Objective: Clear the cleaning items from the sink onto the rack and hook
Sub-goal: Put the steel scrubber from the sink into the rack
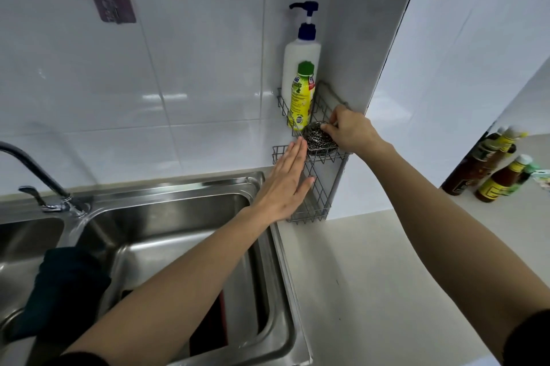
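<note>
Right hand (351, 132) pinches steel scourer (320, 139) on wire rack (315, 187), bottles at 11 o'clock; left hand (285, 184) flat, fingers together, against rack front.

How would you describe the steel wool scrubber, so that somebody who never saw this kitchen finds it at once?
Right of the sink, a wire rack hangs in the tiled corner. On its middle shelf, below the two bottles, lies the steel wool scrubber, under the right hand's fingertips. It is the only round, grey, tangled metal ball there.
</note>
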Available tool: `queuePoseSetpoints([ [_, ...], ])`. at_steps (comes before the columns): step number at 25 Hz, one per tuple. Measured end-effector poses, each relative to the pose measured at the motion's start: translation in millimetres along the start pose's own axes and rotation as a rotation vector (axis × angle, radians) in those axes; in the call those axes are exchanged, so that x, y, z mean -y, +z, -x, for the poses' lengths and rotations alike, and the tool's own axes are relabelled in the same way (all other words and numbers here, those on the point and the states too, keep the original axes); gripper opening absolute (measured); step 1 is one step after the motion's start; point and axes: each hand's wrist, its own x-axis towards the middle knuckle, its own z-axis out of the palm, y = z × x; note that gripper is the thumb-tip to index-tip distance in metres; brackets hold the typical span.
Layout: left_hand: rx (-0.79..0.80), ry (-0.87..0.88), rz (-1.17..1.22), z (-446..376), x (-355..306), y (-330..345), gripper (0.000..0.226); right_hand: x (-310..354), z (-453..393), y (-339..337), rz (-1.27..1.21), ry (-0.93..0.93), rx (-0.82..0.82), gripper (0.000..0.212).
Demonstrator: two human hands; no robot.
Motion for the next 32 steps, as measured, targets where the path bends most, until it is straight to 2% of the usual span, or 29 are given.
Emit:
queuePoseSetpoints([
  [7, 0.008, 0.024, -0.065, 1, 1, -2, 0.071, -14, 2, -8, -0.182, -0.046, 0.199, 0.040],
  [12, 0.017, 0.038, -0.127, 0, 3, -6, 0.070, -5, 4, -1, -0.038, -0.020, 0.062, 0.043],
  [23, 0.021, 0.064, -0.171, -1, 8, -10, 0.071, -11, 11, 0, -0.101, -0.111, 0.111, 0.040],
  [28, 0.007, 0.081, -0.185, -1, 9, -15, 0.070, -11, 17, 11, -0.038, -0.119, -0.057, 0.033],
  [32, -0.027, 0.064, -0.179, 15, 24, -26, 0.066, -7, 24, 21, -0.076, -0.216, -0.328, 0.031],
])
